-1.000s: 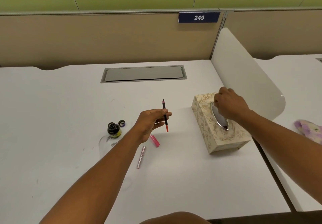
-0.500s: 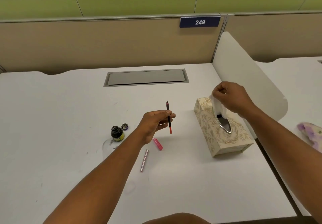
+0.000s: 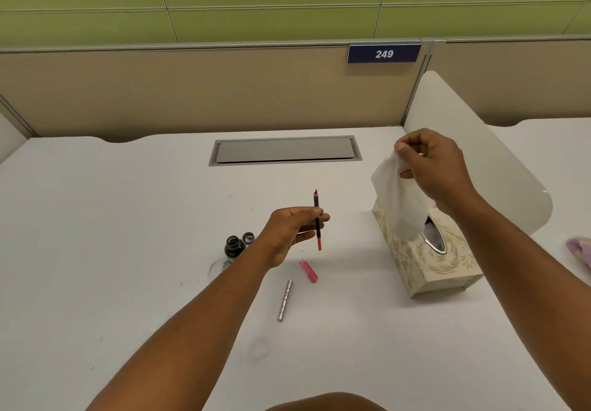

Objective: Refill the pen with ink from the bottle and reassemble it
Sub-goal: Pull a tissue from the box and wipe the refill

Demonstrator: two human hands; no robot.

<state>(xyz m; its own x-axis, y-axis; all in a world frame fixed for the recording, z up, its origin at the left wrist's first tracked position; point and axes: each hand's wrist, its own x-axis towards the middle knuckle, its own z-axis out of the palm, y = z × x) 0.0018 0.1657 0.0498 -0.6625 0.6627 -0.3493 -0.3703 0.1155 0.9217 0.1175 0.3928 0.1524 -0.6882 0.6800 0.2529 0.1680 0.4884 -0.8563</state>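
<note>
My left hand pinches the pen's inner part, a thin black and red stick held upright with the nib pointing up. My right hand is raised above the patterned tissue box and grips a white tissue whose lower end still reaches the box slot. The open black ink bottle stands on the white desk left of my left wrist, its cap just behind it. A pink pen piece and a silver patterned pen piece lie on the desk below my left hand.
A grey cable hatch is set into the desk at the back. A white curved divider rises behind the tissue box. Some purple cloth lies on the neighbouring desk at the right edge.
My right hand has risen from the box slot, drawing a tissue up out of it. My left hand keeps holding the pen part in about the same place.
</note>
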